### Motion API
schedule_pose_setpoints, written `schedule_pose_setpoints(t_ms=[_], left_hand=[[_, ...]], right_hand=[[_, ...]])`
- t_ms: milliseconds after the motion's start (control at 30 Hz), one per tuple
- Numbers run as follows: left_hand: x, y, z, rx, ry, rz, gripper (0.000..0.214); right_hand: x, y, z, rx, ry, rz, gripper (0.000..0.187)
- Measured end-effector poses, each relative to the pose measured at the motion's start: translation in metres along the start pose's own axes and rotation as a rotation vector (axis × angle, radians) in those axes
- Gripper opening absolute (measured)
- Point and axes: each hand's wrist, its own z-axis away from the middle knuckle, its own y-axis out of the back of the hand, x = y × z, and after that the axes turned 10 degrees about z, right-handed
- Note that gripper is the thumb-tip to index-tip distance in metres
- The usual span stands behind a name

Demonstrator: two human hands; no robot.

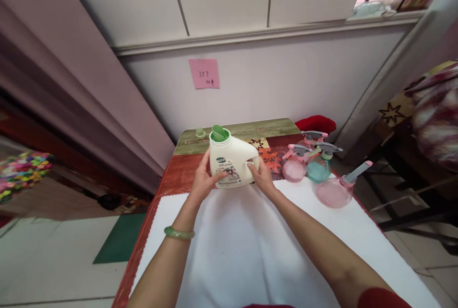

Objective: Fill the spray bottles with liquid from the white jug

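Observation:
A cream-coloured detergent jug with a printed label and a green pouring spout stands upright between my two hands, its mouth uncapped. My left hand is wrapped round the jug's left side, thumb across the label. On the other side my right hand grips the jug's handle, with the thumb at the handle opening. Behind the jug, a little to the left, a small pale green cap rests on the table. Whether the jug's base touches the table I cannot tell.
Several spray bottles stand at the table's right, among them a teal one, a pink one and a nearer pink one. A white cloth covers the near table. A pink note is stuck on the wall; a curtain hangs left.

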Motion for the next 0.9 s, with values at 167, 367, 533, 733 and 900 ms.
schedule_pose_setpoints(t_ms=[167, 367, 533, 733, 900], left_hand=[[-0.011, 0.008, -0.005, -0.045, 0.069, 0.026, 0.094], [-0.015, 0.017, -0.005, -0.052, 0.104, 0.019, 0.097], [-0.018, 0.028, 0.002, 0.104, 0.069, -0.086, 0.117], [-0.001, -0.01, 0.034, 0.427, -0.436, -0.22, 0.077], [0.018, -0.053, 0.058, 0.159, -0.498, -0.424, 0.065]], right_hand=[[0.007, -0.017, -0.006, -0.01, 0.01, 0.009, 0.038], [0.006, -0.01, 0.007, 0.066, 0.028, 0.01, 0.065], [0.015, 0.04, 0.041, 0.449, 0.073, 0.007, 0.063], [0.046, 0.072, 0.042, 0.781, -0.236, 0.108, 0.086], [0.068, 0.057, 0.017, 0.714, -0.36, 0.172, 0.106]])
